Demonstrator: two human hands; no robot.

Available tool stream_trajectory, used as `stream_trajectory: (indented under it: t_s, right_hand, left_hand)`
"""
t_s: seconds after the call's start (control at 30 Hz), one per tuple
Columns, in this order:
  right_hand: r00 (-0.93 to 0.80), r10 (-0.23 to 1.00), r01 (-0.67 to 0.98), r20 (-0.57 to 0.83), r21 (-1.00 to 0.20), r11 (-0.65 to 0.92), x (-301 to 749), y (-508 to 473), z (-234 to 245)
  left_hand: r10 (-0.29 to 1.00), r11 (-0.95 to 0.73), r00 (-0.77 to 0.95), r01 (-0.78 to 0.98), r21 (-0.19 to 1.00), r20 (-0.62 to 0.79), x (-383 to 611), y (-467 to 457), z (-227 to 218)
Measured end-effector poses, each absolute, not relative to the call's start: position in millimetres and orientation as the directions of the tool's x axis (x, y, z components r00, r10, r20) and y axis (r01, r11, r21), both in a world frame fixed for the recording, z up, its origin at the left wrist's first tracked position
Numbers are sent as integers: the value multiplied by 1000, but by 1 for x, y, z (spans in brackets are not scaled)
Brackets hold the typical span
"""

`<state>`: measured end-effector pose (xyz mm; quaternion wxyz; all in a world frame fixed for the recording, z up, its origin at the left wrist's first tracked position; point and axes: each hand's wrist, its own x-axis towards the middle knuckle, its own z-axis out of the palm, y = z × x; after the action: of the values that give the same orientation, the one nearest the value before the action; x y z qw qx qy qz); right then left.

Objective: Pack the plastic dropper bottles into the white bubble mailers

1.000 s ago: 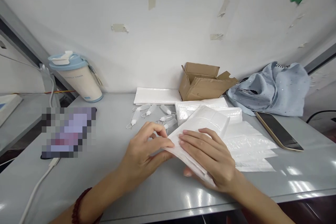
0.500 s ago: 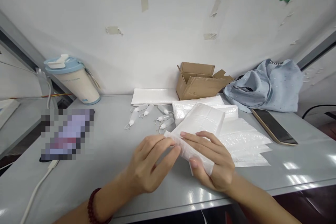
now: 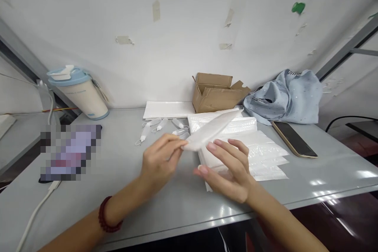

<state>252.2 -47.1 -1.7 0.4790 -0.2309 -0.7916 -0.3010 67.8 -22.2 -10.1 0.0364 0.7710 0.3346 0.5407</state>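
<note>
My left hand point(image 3: 159, 159) pinches the near corner of a white bubble mailer point(image 3: 211, 129) and holds it edge-on above the grey table point(image 3: 124, 189). A red bead bracelet point(image 3: 104, 216) circles that wrist. My right hand point(image 3: 227, 169) hovers just below and right of the mailer, fingers spread, touching nothing I can make out. Under it lies a fanned stack of white bubble mailers point(image 3: 260, 157). Several small clear-packed items point(image 3: 159, 126) lie scattered behind my left hand.
A cardboard box point(image 3: 217, 92) stands against the wall, a flat white stack point(image 3: 168, 109) beside it. A blue cloth bag point(image 3: 286, 94) and a phone point(image 3: 293, 138) lie right. A lidded cup point(image 3: 79, 92), a blurred-out device point(image 3: 69, 151) and a white cable point(image 3: 34, 214) sit left.
The right hand let go of the mailer and opened. The left hand lifted the mailer by its corner and turned it edge-on. The camera view shifted right.
</note>
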Motion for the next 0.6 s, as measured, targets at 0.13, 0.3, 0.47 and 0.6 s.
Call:
stream_trajectory:
  t_s: [0.13,0.3,0.47,0.6]
  right_hand:
    - [-423,178,768,888,248,590,254,-37,-6]
    - [-294,707,945,644,86,315,268,-17,-9]
    - [-147,974,988,170,-14,152,281,-7,-9]
    - [-139,985,989,98,-28,142,282,-9,-4]
  left_hand:
    - [917,-394,15,195,898,399,81,0,11]
    - [963,32,269,-50,998,-17,109,48,11]
    - [957,83,273,76,994,-101,124,70,-16]
    - [977,20,199,280,960,-79,113,73,-19]
